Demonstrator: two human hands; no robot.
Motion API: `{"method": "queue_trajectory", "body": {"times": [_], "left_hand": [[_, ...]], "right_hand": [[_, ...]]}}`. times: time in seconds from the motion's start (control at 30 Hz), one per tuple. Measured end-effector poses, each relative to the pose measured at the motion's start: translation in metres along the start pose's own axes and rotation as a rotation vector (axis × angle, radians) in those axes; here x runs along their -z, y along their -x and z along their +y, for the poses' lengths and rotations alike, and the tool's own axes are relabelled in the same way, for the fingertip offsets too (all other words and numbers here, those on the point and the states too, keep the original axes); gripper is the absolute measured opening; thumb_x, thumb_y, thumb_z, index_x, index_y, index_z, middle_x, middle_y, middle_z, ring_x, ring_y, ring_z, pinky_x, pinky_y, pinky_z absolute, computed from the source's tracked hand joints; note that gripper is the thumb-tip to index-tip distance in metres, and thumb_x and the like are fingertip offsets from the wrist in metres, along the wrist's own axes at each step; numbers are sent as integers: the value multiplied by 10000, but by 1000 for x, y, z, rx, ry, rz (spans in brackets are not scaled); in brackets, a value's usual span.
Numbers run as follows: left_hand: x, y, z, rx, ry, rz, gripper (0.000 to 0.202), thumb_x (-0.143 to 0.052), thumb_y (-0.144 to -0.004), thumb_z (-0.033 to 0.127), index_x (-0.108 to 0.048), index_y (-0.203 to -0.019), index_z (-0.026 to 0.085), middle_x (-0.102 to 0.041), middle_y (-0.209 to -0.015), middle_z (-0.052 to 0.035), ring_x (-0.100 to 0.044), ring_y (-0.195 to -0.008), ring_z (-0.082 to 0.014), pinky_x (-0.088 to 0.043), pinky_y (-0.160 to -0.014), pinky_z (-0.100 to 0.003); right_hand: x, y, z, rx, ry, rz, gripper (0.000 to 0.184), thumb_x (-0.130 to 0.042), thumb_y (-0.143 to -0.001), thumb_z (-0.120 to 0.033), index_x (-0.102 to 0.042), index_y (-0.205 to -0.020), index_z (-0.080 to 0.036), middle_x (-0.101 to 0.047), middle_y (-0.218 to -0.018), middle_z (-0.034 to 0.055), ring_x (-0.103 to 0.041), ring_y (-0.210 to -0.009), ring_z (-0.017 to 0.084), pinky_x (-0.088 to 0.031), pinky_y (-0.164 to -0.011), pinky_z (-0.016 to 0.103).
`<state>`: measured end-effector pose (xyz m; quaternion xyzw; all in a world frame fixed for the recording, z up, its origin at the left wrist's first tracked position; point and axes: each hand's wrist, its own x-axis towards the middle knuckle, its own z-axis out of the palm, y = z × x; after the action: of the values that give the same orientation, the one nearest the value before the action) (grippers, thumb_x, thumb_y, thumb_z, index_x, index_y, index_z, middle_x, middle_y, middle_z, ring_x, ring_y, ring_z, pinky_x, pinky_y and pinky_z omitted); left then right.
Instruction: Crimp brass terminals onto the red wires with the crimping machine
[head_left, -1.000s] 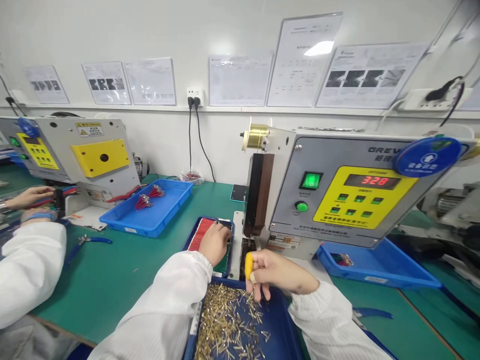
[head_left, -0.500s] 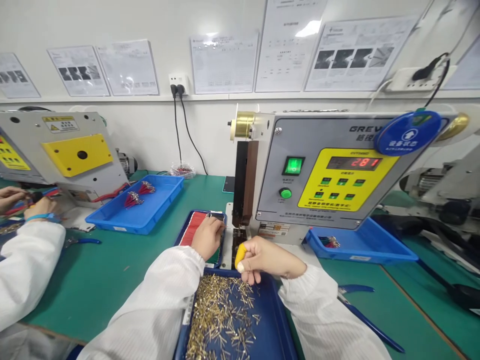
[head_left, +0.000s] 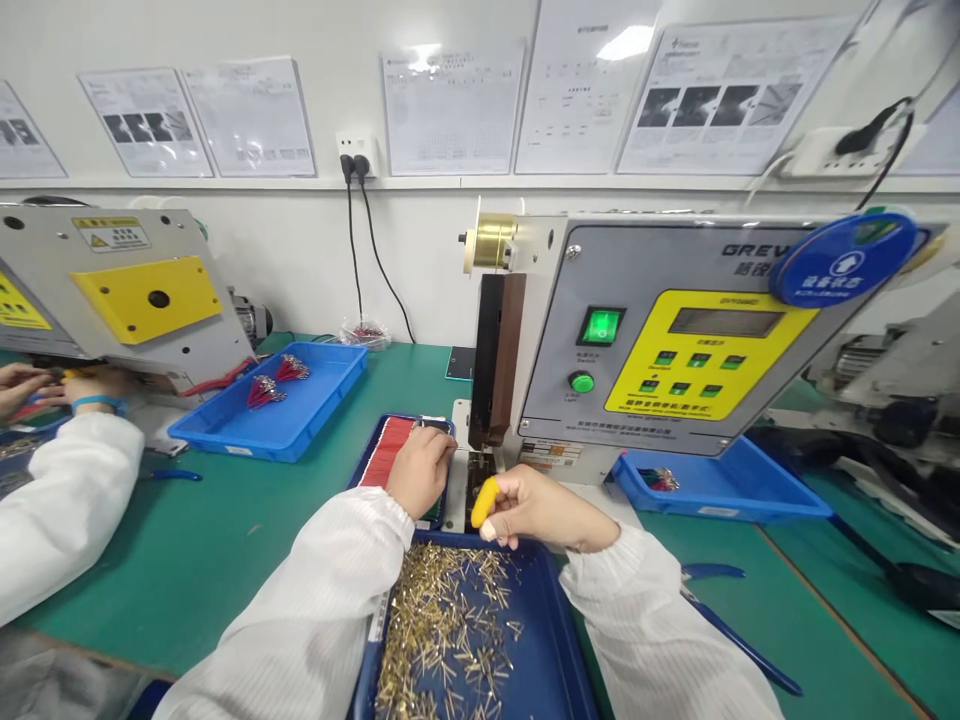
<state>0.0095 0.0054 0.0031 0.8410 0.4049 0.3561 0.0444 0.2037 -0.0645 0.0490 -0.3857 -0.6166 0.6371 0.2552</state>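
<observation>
My left hand is closed over a small tray of red and green wires, with a thin wire reaching from its fingertips toward the machine's crimping head. Just in front of that head, my right hand is pinched shut. A yellow finger cot covers one of its fingers, and whatever lies between the fingertips is too small to make out. Below both hands sits a dark blue tray with many loose brass-coloured pins, heaped mostly toward its left side.
The grey crimping machine stands close beyond my right hand. Blue trays with wire bundles lie left and right. Blue-handled pliers rest by my right sleeve. At far left, a co-worker's hands are at another machine.
The machine's red display digits have gone dark. My right hand's lower fingers have curled in, and a thin wire now shows between my left fingertips and the head. The view has shifted slightly.
</observation>
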Motion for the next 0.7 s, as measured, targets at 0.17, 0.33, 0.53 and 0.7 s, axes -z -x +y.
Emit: {"method": "queue_trajectory", "body": {"times": [0.17,0.33,0.53,0.7], "left_hand": [[1,0,1,-15,44,40,190,-416,-925,179,-602,-886,190,-610,-922,-58,-528,-912,-187,-440,-855,-336],[2,1,0,-18,112,66,195,-406,-913,138,-588,-867,190,-598,-914,-59,-523,-905,-184,-452,-822,-323],[2,2,-4,-4,145,104,176,-414,-905,134,-580,-893,191,-599,-934,-60,-545,-929,-182,-469,-847,-334],[10,-8,-5,23,173,104,202,-384,-921,160,-577,-872,200,-611,-942,-67,-573,-930,-186,-491,-853,-350]], "right_hand": [[0,2,-2,-18,-55,1,273,-810,-616,-326,-679,-761,-135,-630,-598,-20,-561,-506,87,-477,-515,217],[-4,2,-4,-28,-86,10,274,-804,-627,-337,-654,-722,-128,-647,-573,-9,-578,-474,90,-475,-479,205],[-8,-1,-3,-15,-145,-13,316,-790,-629,-362,-620,-735,-117,-698,-663,42,-633,-510,119,-492,-482,220],[-3,-1,-5,17,-143,48,363,-786,-629,-379,-592,-797,-123,-705,-687,44,-640,-538,119,-491,-528,235]]}}
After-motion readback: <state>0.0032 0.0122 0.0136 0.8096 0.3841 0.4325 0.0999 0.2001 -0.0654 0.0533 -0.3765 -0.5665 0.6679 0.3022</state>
